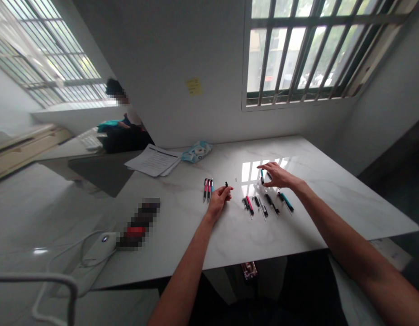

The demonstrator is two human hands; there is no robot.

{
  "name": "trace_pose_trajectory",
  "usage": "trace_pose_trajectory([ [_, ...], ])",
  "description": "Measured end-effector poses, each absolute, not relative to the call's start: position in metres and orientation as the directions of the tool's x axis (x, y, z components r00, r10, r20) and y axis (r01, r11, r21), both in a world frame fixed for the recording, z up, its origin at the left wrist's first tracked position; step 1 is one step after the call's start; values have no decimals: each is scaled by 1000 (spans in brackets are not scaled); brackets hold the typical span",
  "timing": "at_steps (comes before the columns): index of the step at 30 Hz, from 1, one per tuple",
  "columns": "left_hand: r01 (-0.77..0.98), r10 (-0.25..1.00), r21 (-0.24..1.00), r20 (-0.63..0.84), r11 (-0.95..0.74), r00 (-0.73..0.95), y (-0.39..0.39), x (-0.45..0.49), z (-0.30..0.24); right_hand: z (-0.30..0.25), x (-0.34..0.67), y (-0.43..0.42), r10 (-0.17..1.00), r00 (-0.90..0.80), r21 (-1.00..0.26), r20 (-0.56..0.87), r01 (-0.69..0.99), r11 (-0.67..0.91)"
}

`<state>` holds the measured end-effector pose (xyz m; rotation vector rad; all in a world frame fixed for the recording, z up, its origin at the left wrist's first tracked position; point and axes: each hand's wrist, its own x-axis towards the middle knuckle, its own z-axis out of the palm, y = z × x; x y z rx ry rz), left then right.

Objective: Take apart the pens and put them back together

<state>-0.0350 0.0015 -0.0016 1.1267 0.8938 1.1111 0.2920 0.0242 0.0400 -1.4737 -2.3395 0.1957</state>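
Observation:
My left hand (pixel 219 202) is closed in a pinch around a small black pen part (pixel 226 184), which sticks up above the fingertips. Just left of this hand lie assembled pens, two red-and-black ones (pixel 207 189) and a teal one (pixel 212 184) partly behind the hand. My right hand (pixel 279 175) is over the table with thumb and forefinger spread. Between them is a teal-and-black pen barrel piece (pixel 262 176); I cannot tell whether they touch it. Nearer to me lie a red barrel (pixel 249 205), black parts (pixel 272 203), a teal barrel (pixel 287 202) and thin refills.
Papers (pixel 153 160) and a blue-and-white soft packet (pixel 196 151) lie along the wall. A white power strip (pixel 97 258) with cables and a blurred-out dark object (pixel 138 226) are at left. Another person sits at the far left. A phone-like object (pixel 249 270) shows below the table edge.

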Motion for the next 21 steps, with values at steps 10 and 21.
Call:
trace_pose_trajectory([
  [10, -130, 954, 991, 56, -18, 293, 0, -36, -3, 75, 174, -36, 691, -555, -334, 463, 613, 716],
  [21, -193, 978, 981, 62, -23, 198, 2, -37, 0, 47, 217, -11, 806, -297, -423, 511, 730, 537],
])
